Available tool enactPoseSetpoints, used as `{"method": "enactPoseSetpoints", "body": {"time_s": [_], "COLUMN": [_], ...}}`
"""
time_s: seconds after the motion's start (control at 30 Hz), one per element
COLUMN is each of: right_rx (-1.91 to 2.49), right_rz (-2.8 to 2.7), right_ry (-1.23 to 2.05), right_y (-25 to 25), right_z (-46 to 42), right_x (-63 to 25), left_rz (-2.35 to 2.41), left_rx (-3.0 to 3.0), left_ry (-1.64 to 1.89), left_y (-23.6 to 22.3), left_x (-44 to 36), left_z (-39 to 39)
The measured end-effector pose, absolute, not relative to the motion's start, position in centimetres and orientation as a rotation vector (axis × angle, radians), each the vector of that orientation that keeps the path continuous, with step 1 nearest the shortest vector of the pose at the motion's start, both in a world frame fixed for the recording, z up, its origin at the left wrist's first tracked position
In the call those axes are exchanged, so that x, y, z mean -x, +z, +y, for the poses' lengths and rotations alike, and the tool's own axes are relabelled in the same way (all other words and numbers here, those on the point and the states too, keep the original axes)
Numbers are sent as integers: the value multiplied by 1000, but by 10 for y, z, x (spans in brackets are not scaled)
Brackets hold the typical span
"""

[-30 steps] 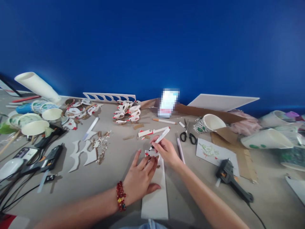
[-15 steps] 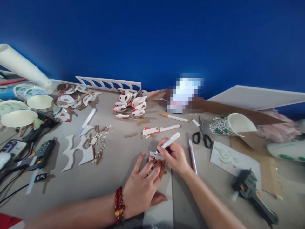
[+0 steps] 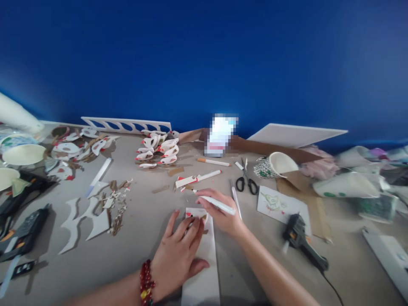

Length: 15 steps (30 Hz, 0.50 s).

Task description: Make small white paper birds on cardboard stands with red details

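My left hand [image 3: 180, 253] lies flat with fingers spread on a long white foam strip [image 3: 202, 280], pressing a small white and red cut-out [image 3: 195, 215] at the strip's far end. My right hand [image 3: 219, 214] rests just right of that cut-out and grips a white marker [image 3: 219, 205], which lies almost level, tip pointing left. A red bead bracelet [image 3: 145, 284] is on my left wrist.
Finished bird cut-outs [image 3: 159, 151] sit at the back centre. Scissors [image 3: 245, 180], another marker [image 3: 199, 177], a drawing on paper [image 3: 280, 204] and a black glue gun [image 3: 301, 242] lie to the right. Paper cups [image 3: 277, 165], white scraps [image 3: 84, 214] and more glue guns [image 3: 22, 229] surround.
The marker has tipped from upright over the cut-out to nearly flat, tip now pointing left. My left hand stays on the strip. The view has swung about.
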State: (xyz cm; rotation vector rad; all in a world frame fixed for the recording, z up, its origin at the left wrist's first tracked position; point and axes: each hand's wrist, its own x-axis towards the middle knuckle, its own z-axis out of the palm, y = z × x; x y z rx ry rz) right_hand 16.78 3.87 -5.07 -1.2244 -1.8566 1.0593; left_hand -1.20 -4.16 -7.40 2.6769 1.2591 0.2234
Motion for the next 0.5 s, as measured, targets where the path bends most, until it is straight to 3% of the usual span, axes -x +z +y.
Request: {"method": "enactPoseSetpoints", "body": {"time_s": [0.1,0.33,0.5], "right_rx": [1237,1757,1981], "right_rz": [-1998,-2141,-2271], "right_ry": [873,-64,-279], "right_y": [-42,-43,-53], "right_z": [33,66,102], "right_x": [-196,-262,-255], "left_rz": [1298,1285,1280], "left_rx": [-2692,-2739,-2800], "left_ry": [231,286,304], "left_y": [-76,-73,-72], "left_x": [11,11,11], "left_z": [-43,-44,-45]}}
